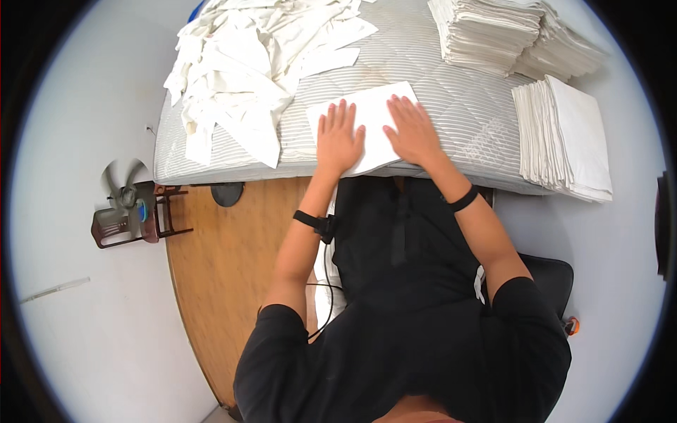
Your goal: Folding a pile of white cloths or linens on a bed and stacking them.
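Observation:
A white folded cloth (374, 134) lies flat at the near edge of a striped mattress (465, 134). Both palms rest on it, fingers stretched out. My left hand (340, 141) covers its left part, with the fingers a little spread. On the right part lies my right hand (415, 132), thumb held away from the fingers. Neither hand grips anything. The cloth's near edge reaches the rim of the mattress, and some of it is hidden under my hands.
Loose crumpled white cloths (240, 63) are heaped at the left of the mattress. Tall stacks of folded cloths (486, 35) stand at the far right, and another folded stack (564, 137) sits at the right edge. A fan (127, 196) and a wooden chair (116, 229) are on the left.

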The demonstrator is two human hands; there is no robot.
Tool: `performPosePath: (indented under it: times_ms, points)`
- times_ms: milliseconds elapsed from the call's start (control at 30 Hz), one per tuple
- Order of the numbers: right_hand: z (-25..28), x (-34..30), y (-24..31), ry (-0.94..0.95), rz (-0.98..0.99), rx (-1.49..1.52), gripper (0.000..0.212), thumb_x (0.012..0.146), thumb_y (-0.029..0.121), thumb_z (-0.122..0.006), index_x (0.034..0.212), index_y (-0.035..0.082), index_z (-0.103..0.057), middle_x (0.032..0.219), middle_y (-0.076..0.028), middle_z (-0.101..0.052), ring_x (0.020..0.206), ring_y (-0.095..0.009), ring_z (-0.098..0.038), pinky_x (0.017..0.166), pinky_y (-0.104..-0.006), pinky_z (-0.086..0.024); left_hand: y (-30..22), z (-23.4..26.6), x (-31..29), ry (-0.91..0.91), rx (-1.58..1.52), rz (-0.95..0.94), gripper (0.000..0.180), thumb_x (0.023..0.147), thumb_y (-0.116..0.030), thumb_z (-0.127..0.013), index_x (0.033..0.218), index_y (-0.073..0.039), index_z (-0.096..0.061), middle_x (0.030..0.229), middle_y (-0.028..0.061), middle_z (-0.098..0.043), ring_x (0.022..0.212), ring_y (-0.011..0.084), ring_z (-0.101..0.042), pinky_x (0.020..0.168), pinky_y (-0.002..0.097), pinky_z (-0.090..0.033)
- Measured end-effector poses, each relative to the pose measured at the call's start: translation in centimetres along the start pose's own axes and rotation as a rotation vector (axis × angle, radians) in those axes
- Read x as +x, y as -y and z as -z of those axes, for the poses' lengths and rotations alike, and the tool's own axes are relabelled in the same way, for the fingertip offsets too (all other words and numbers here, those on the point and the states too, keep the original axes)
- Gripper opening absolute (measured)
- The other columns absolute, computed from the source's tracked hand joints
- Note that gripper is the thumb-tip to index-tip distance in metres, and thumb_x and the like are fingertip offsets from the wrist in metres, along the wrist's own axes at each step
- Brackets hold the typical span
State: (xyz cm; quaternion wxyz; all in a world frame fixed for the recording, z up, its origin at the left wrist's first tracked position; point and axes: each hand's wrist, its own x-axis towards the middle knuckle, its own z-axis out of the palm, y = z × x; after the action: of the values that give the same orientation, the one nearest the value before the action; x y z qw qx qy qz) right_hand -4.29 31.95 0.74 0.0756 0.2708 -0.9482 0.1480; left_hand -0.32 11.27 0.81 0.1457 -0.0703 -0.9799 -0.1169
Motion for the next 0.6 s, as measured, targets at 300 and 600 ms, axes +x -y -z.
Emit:
performPosePath:
  times_ms: [300, 600]
  points:
    - [2.2, -1.4, -5.8, 0.236, -0.184, 0.0, 0.059, 0.103, 0.037, -0.028, 0.151, 0.003, -0.029, 0.159, -0.012, -0.026, 0.147, -0.028, -0.025, 0.12, -0.0449, -0.018, 4.3, 0.4, -1.2, 0.052, -0.127, 0.226, 0.058, 0.099, -0.031, -0.037, 0.149, -0.003, -0.034, 0.156, 0.0173, -0.031, 0.147, 0.0378, -0.021, 0.119, 0.0513, -0.014]
    - [1.0, 3.4, -0.7, 0.109, 0.021, -0.132, 0.057, 0.101, 0.036, -0.035, 0.148, 0.003, -0.036, 0.158, -0.014, -0.029, 0.146, -0.03, -0.026, 0.12, -0.0454, -0.018, 3.5, 0.6, -2.2, -0.056, -0.066, 0.214, 0.056, 0.098, -0.028, -0.04, 0.146, 0.001, -0.037, 0.155, 0.0192, -0.033, 0.144, 0.0376, -0.028, 0.117, 0.0509, -0.019]
